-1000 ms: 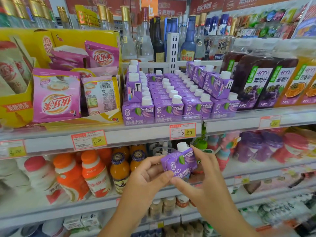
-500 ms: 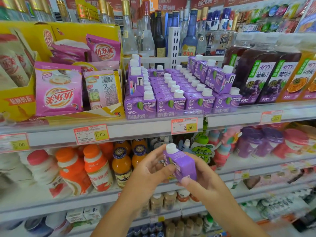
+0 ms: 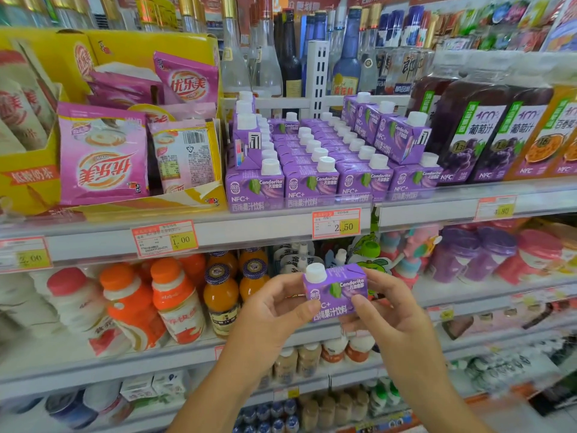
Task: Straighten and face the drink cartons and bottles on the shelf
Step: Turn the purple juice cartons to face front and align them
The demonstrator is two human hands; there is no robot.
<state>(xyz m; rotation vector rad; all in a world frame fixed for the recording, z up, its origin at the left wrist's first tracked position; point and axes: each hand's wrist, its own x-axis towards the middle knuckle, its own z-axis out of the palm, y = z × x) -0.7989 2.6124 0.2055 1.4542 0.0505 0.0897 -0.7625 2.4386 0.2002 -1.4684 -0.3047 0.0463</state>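
Below the upper shelf [image 3: 249, 231], out in front of the bottle rows, holds one purple carton [image 3: 337, 290] upright, label outward, with left hand [image 3: 274, 310] and right hand [image 3: 387, 317], each grip closed on one end by thumb and fingertips. Risks dropping it from so light a pinch. Risks toppling the tilted stacked cartons [image 3: 402, 137] by pushing it back carelessly.

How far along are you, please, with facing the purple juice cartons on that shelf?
Done: the front row of purple cartons stands upright, labels out. In hand: one carton, label forward, held between left hand and right hand below that shelf. Left: shelving it and squaring the angled cartons stacked on top at right and the side-on stack at left.
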